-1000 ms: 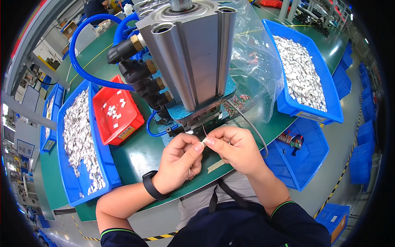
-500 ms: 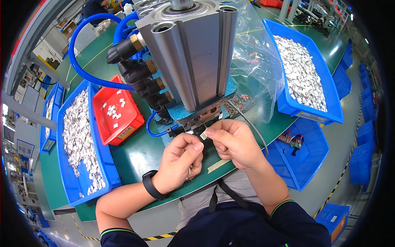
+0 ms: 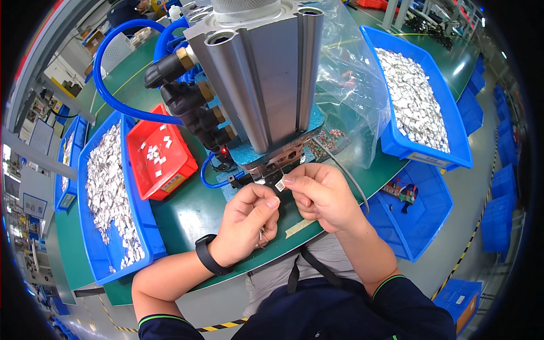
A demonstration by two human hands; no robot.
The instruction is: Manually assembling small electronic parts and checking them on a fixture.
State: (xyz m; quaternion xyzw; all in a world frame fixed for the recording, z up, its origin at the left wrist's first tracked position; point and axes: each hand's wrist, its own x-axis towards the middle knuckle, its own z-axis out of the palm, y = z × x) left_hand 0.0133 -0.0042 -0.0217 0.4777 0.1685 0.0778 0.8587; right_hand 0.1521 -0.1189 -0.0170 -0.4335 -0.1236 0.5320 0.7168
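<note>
The view comes from the left of two wide fisheye cameras worn on the person's head; it faces down and forward over the green bench (image 3: 184, 221); the metal press (image 3: 260, 85) looms close, seen from above, its top cut off by the upper edge; the left hand (image 3: 249, 212) and right hand (image 3: 320, 192) show whole on the press's near side; the view spans a blue bin (image 3: 148, 224) left of the press and, right of it, the floor (image 3: 445, 258), bending toward a dark round rim.
</note>
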